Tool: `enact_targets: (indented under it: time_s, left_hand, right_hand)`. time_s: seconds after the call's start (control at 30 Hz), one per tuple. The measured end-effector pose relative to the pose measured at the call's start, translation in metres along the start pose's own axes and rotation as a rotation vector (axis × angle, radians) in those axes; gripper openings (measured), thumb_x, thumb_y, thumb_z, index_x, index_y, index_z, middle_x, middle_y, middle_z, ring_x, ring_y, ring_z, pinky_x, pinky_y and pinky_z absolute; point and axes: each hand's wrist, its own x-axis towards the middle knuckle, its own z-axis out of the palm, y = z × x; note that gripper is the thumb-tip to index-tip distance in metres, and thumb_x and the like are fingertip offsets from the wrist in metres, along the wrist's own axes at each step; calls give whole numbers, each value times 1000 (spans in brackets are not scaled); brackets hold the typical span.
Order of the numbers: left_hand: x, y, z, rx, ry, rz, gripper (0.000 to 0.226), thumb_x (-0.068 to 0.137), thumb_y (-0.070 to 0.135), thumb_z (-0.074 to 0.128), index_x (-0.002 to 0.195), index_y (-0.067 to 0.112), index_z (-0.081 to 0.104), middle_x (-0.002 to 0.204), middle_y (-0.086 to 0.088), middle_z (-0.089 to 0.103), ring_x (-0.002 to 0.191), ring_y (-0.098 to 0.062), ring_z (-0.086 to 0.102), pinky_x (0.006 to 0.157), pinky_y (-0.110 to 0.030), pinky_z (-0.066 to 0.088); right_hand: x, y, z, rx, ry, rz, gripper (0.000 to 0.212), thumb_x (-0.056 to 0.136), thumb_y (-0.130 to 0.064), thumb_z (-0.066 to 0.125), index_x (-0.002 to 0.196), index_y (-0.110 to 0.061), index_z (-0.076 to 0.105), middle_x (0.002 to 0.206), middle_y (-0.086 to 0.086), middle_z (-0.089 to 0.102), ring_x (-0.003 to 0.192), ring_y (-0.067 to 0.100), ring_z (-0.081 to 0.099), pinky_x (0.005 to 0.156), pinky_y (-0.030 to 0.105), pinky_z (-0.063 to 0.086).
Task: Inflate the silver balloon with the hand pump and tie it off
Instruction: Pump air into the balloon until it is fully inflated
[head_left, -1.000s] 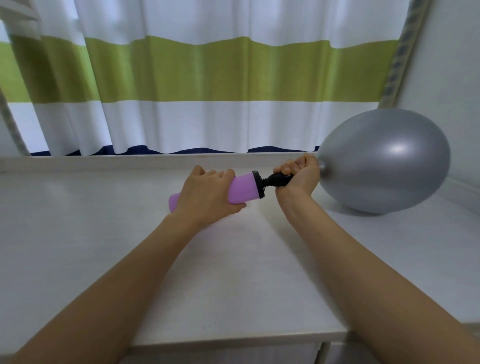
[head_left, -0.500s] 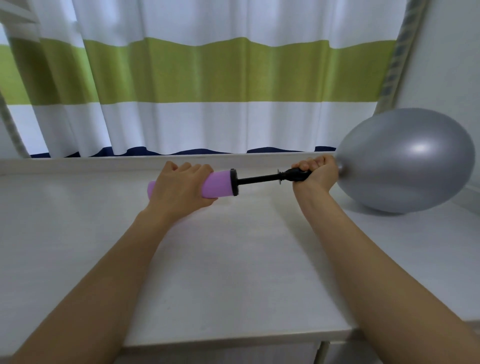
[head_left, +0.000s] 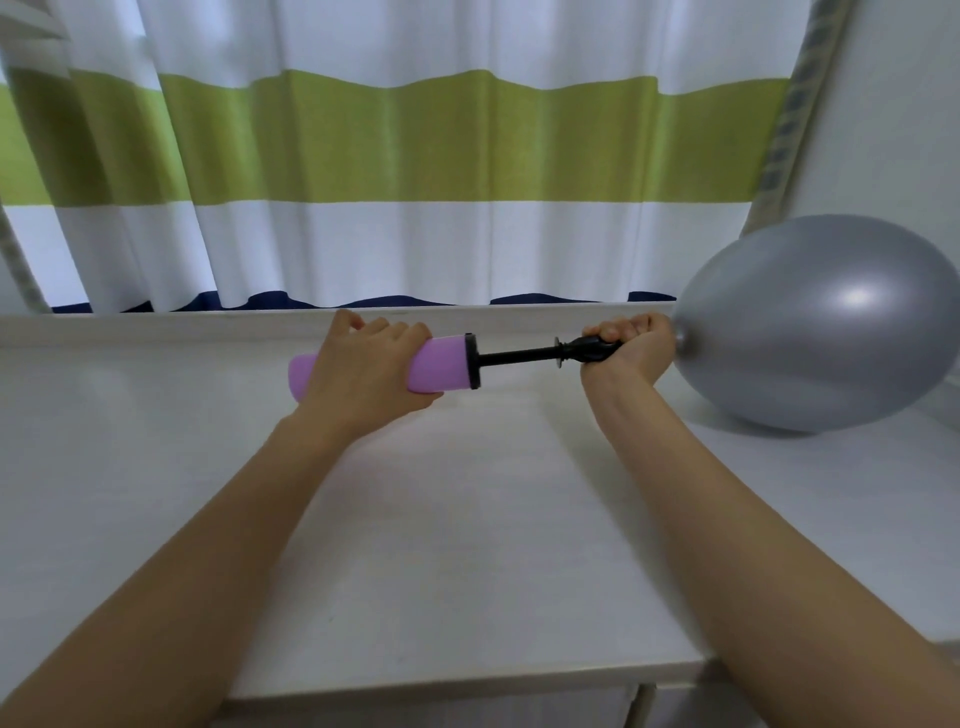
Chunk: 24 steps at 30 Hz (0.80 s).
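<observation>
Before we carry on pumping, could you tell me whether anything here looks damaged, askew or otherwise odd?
Nothing stands out. The left hand grips the purple hand pump, the right hand holds the pump's black nozzle at the neck of the round silver balloon, which looks smooth and intact on the white table.

Both bare forearms outstretched, converging forward. Left hand (head_left: 366, 371) curled over the purple pump barrel (head_left: 441, 362), knuckles up. Right hand (head_left: 631, 345) fisted around the black nozzle end (head_left: 589, 349), wrist bent, level with the left.
</observation>
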Motion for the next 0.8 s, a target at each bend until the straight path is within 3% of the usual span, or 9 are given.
enact_targets:
  time_s: [0.3,0.57,0.8]
  left_hand:
    - [2,35,6,-8,45,31,43,71,49,64,97,15,57,82,-1,65,75,-25,58,85,-39,31]
    - [1,11,10,-13,42,8,41,68,45,69,97,18,57,82,1,65,75,-25,57,83,-42,35]
    - [-14,-36,8,-4,21,-125,40,66,39,73,99,23,56,83,4,63,78,-24,56,87,-44,34]
  right_hand:
    - [-17,25,3,-68,-71,80,36,87,-12,36,54,-19,23,36,-7,22,29,13,24,47,21,30]
    - [-10,12,3,-96,-68,59,36,85,-9,33,52,-19,22,37,-6,22,31,14,25,48,21,31]
    - [3,-5,-2,-34,8,15,31,84,-9,31,55,-19,24,38,-6,23,32,14,26,45,17,33]
